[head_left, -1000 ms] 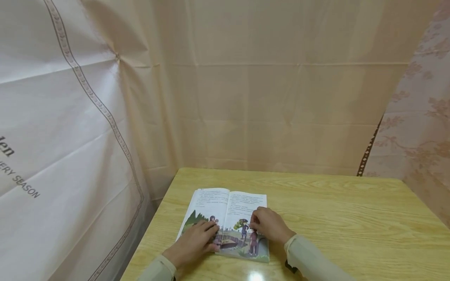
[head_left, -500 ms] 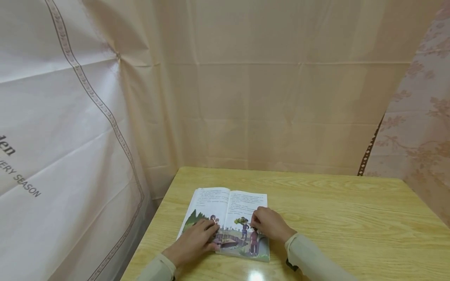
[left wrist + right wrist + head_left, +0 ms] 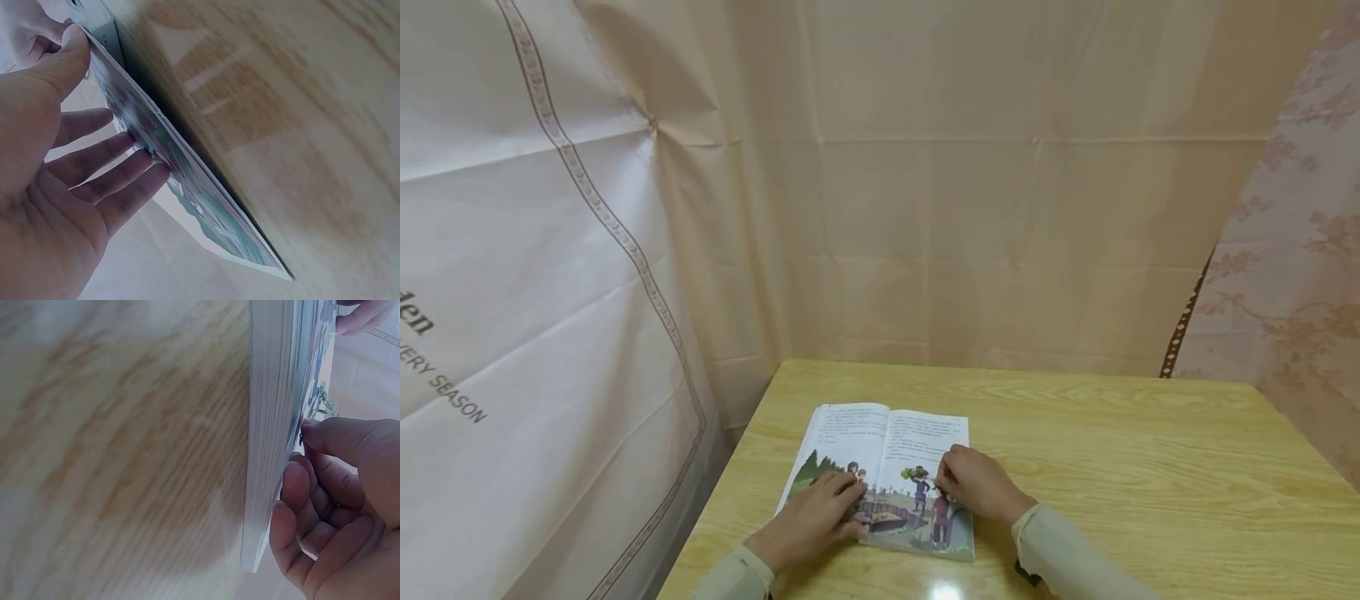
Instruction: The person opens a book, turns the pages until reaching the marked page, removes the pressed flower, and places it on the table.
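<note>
An open picture book (image 3: pixel 917 521) lies on the wooden table (image 3: pixel 1120 467), with text above and a coloured scene across both pages. My left hand (image 3: pixel 816 512) rests on the lower left page with fingers extended; the left wrist view shows its spread fingers (image 3: pixel 128 181) touching the picture and the thumb at the book's lower edge. On the right page, near its outer edge, my right hand (image 3: pixel 981 483) has curled fingers, thumb and forefinger pinching at the page. The right wrist view shows that hand (image 3: pixel 344 500) beside the thick page block (image 3: pixel 269 425); the forefinger's tip is partly hidden.
A beige cloth (image 3: pixel 962 208) hangs behind the table's far edge. To the left hangs a pale printed sheet (image 3: pixel 535 317), and to the right a floral one (image 3: pixel 1292 275). Bare wood stretches right of the book.
Almost nothing differs. The right hand and sleeve have shifted very slightly; the book stays open at the same pages and the left hand stays in place.
</note>
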`<state>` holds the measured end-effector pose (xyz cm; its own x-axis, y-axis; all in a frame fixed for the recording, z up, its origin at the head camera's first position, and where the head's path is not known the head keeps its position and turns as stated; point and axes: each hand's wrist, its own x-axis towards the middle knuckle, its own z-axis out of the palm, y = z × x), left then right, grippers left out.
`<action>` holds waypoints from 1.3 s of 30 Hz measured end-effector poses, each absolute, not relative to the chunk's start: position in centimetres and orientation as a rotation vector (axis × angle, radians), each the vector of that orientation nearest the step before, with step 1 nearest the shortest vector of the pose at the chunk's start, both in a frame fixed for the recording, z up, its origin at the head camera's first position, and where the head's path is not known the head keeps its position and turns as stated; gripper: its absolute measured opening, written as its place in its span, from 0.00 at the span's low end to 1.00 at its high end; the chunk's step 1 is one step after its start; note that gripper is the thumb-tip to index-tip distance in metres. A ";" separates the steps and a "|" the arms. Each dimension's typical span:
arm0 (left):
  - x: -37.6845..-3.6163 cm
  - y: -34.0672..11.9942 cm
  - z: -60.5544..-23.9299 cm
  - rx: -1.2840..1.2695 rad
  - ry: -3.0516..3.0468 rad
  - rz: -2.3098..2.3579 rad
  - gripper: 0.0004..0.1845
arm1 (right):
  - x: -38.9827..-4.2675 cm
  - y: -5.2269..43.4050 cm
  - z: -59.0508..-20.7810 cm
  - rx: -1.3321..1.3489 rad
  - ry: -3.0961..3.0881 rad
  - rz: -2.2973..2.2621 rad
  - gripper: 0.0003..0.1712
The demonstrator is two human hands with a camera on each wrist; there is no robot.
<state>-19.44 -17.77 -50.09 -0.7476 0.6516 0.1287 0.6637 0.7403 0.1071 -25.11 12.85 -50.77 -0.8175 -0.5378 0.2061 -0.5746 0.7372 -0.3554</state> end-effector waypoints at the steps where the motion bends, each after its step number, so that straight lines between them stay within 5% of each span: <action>1: -19.4 -17.8 -50.1 -1.080 -2.858 -0.224 0.34 | -25.1 12.9 -50.8 0.910 -2.845 0.630 0.11; 39: -19.7 -17.9 -50.3 -1.092 -2.859 -0.259 0.33 | -24.6 16.6 -49.6 0.719 -2.779 0.651 0.07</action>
<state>-19.67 -17.93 -50.33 -0.7451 0.6552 0.1248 0.6670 0.7333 0.1322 -24.55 16.62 -49.62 -0.8624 -0.4132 0.2926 -0.5002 0.7849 -0.3657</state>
